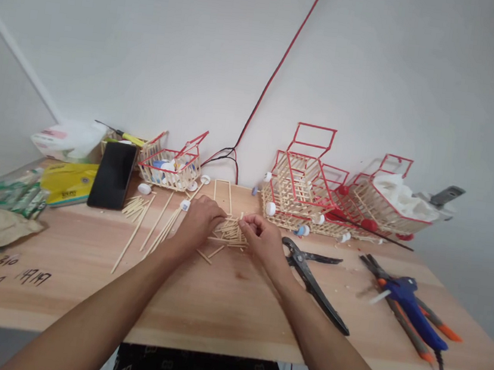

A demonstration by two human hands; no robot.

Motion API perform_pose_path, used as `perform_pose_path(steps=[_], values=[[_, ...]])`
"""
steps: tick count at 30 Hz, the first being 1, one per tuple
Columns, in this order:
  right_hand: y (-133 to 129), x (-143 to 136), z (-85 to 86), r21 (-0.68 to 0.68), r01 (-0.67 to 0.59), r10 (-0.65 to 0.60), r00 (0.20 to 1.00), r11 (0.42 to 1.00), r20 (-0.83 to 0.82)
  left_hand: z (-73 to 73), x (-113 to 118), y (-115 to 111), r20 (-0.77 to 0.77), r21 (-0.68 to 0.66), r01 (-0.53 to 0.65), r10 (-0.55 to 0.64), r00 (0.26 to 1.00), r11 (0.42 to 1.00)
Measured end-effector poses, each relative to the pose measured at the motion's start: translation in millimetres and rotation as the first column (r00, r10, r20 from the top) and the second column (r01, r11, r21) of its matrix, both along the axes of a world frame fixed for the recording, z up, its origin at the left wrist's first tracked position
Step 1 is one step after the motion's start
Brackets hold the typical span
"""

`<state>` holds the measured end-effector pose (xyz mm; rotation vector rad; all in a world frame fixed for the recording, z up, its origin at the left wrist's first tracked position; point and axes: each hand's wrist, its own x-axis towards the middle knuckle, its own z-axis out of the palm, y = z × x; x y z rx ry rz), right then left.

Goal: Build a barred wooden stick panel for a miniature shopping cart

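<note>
A pile of short wooden sticks [231, 231] lies on the wooden table between my hands. My left hand [201, 218] rests at the pile's left side, fingers bent together near a thin stick frame; what its fingertips hold, if anything, is too small to make out. At the right of the pile, my right hand [262, 235] pinches a small light stick [242, 215] between thumb and finger. A narrow rectangular stick frame [224, 182] lies flat behind the pile. Two loose short sticks [210, 256] are just in front of it.
Long sticks [132, 242], a black phone [113, 176] and a yellow packet [67, 182] are at left. Stick carts with red trim [298, 185] stand along the wall, beside a small basket [172, 170]. Black cutters [314, 277] and a blue glue gun [415, 314] lie right.
</note>
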<state>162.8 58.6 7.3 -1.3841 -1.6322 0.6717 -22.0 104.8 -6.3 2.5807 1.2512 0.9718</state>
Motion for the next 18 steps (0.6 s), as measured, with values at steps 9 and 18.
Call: perform_pose_path(steps=[9,18], values=[[-3,-5,3.7,0.061,0.008,-0.013,0.997,0.998,0.079,29.8,5,-21,-0.013,0.331,-0.078,0.088,0.996,0.940],[-3,-3,7.3,0.121,0.038,-0.054,0.989,0.992,0.136,37.8,11,-32,-0.019,0.430,-0.097,0.116,0.993,0.898]])
